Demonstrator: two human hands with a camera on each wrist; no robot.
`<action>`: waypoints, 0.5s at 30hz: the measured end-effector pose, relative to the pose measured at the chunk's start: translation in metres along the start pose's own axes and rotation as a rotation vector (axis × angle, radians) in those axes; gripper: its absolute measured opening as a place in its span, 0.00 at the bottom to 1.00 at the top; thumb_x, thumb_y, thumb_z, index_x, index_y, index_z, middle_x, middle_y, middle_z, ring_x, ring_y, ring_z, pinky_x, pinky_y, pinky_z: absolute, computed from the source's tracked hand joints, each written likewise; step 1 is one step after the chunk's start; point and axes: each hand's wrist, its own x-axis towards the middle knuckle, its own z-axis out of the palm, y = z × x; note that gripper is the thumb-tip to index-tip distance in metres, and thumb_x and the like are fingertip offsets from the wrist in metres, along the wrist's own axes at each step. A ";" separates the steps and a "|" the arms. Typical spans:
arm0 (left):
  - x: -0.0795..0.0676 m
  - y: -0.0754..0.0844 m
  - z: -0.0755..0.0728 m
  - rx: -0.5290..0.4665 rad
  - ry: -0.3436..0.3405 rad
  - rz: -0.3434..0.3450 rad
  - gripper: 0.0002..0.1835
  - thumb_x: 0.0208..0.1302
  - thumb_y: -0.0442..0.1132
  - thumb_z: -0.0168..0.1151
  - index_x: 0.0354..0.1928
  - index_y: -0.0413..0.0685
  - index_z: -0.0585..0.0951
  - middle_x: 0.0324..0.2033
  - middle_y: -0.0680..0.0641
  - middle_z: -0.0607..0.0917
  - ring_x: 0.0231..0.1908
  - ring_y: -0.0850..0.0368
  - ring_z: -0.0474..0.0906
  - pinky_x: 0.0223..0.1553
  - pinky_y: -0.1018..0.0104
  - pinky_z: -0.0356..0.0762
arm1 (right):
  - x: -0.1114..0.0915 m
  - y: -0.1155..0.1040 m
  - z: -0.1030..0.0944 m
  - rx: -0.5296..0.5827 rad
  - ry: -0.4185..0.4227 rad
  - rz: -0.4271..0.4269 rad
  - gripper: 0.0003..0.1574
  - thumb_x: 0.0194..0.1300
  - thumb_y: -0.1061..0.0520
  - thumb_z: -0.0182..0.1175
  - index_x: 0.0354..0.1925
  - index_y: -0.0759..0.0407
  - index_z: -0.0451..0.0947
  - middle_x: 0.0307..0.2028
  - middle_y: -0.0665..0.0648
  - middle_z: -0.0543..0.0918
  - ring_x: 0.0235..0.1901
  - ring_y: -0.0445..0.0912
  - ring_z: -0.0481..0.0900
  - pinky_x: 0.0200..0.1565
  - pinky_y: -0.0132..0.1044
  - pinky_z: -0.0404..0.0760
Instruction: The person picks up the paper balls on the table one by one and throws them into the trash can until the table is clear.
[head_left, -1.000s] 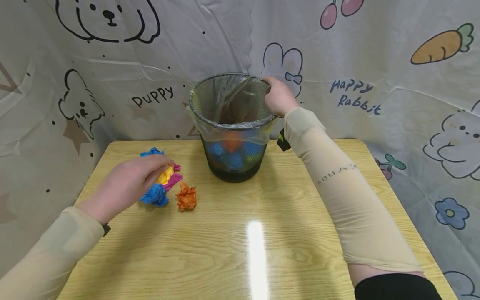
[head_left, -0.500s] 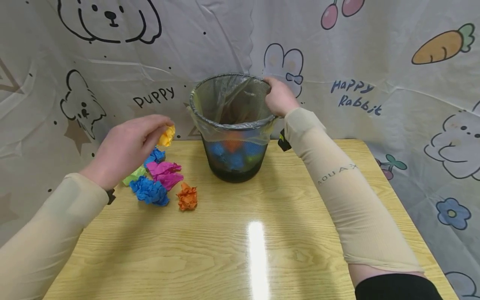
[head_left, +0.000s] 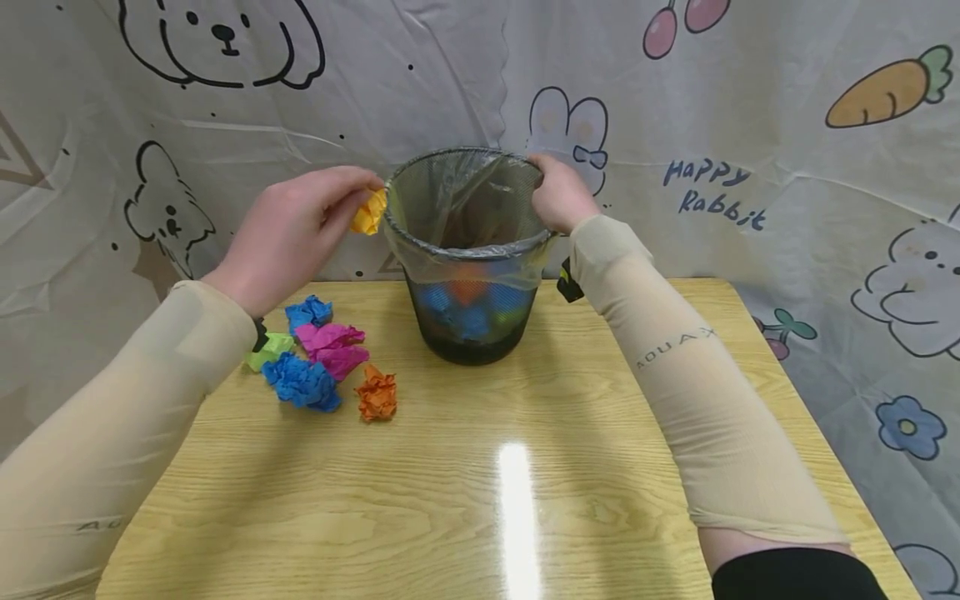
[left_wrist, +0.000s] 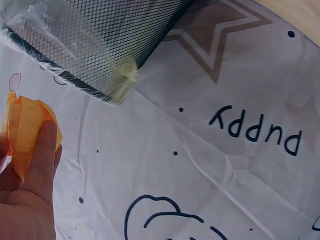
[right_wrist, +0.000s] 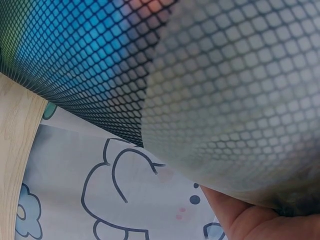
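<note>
My left hand [head_left: 300,221] pinches a crumpled yellow paper ball [head_left: 369,213] just outside the left rim of a black mesh wastebasket [head_left: 471,321]. In the left wrist view, thumb and fingers press the yellow paper [left_wrist: 29,125] from both sides, apart from the basket. My right hand [head_left: 561,196] grips the basket's right rim over a clear plastic liner [head_left: 487,265]. The right wrist view shows this hand [right_wrist: 255,220] at the rim; part of its fingers is hidden. Blue, orange and green colours show through the mesh [right_wrist: 95,45] low in the basket.
Left of the basket on the wooden table [head_left: 420,500] lie two blue paper balls [head_left: 302,382], a pink one [head_left: 333,348], a green one [head_left: 270,350] and an orange one [head_left: 377,394]. A printed curtain [head_left: 420,83] hangs directly behind the table.
My left hand has lifted the yellow paper ball off the pile and carried it up and right to the basket's rim. The right hand keeps its grip on the rim.
</note>
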 end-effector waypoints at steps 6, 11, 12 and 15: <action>0.024 0.005 0.007 -0.024 -0.016 -0.007 0.16 0.80 0.40 0.52 0.62 0.50 0.82 0.56 0.49 0.85 0.54 0.52 0.81 0.56 0.54 0.78 | 0.000 0.001 -0.001 0.007 -0.007 0.010 0.42 0.75 0.65 0.32 0.83 0.48 0.47 0.80 0.51 0.54 0.75 0.47 0.56 0.68 0.43 0.64; 0.042 0.008 0.016 -0.023 -0.052 -0.001 0.17 0.80 0.39 0.52 0.63 0.48 0.82 0.57 0.47 0.84 0.55 0.51 0.80 0.58 0.54 0.77 | -0.001 0.001 0.000 0.011 -0.007 0.012 0.42 0.75 0.65 0.32 0.83 0.48 0.47 0.80 0.51 0.54 0.75 0.47 0.57 0.66 0.43 0.66; 0.045 0.009 0.017 -0.020 -0.063 -0.002 0.17 0.80 0.39 0.52 0.63 0.47 0.81 0.58 0.47 0.84 0.55 0.51 0.80 0.59 0.54 0.77 | -0.001 0.000 0.000 0.007 -0.005 0.010 0.42 0.74 0.65 0.32 0.83 0.48 0.47 0.80 0.50 0.54 0.75 0.46 0.56 0.67 0.42 0.65; 0.055 0.010 0.021 -0.019 -0.106 -0.009 0.18 0.80 0.40 0.52 0.65 0.47 0.80 0.59 0.47 0.83 0.55 0.51 0.80 0.59 0.54 0.77 | -0.001 0.000 0.000 0.012 -0.004 0.010 0.42 0.74 0.66 0.32 0.83 0.48 0.47 0.80 0.50 0.54 0.73 0.47 0.60 0.64 0.42 0.67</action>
